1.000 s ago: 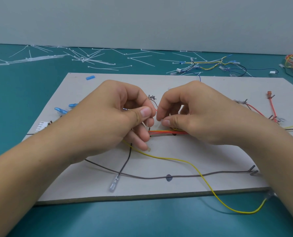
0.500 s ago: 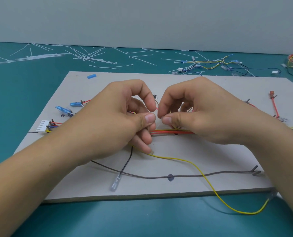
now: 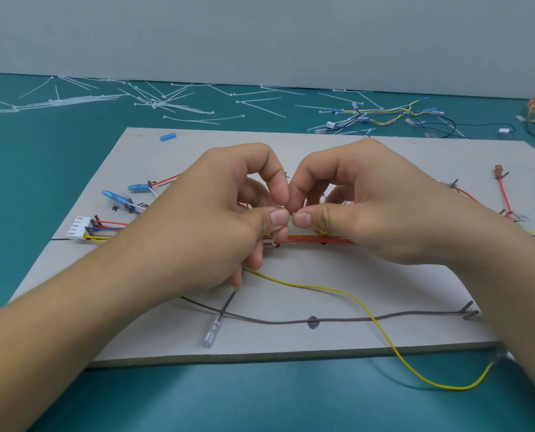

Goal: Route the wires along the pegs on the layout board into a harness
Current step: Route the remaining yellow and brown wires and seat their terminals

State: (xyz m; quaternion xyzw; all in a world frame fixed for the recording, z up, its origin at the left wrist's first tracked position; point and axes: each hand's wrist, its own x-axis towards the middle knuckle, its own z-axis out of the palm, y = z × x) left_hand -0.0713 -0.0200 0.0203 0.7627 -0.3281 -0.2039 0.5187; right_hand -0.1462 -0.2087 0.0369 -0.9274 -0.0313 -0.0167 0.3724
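Your left hand [image 3: 216, 219] and right hand [image 3: 369, 210] are each pinching a small white piece [image 3: 291, 214] between thumb and forefinger, just above the red wire bundle [image 3: 303, 240] lying across the middle of the board [image 3: 353, 275].

bright, even light — soft shadows

Wire-harness assembly workbench: grey layout board [image 3: 369, 269] on teal mat [image 3: 41, 182], scattered cable ties [image 3: 154, 102], spare wires [image 3: 384, 115].
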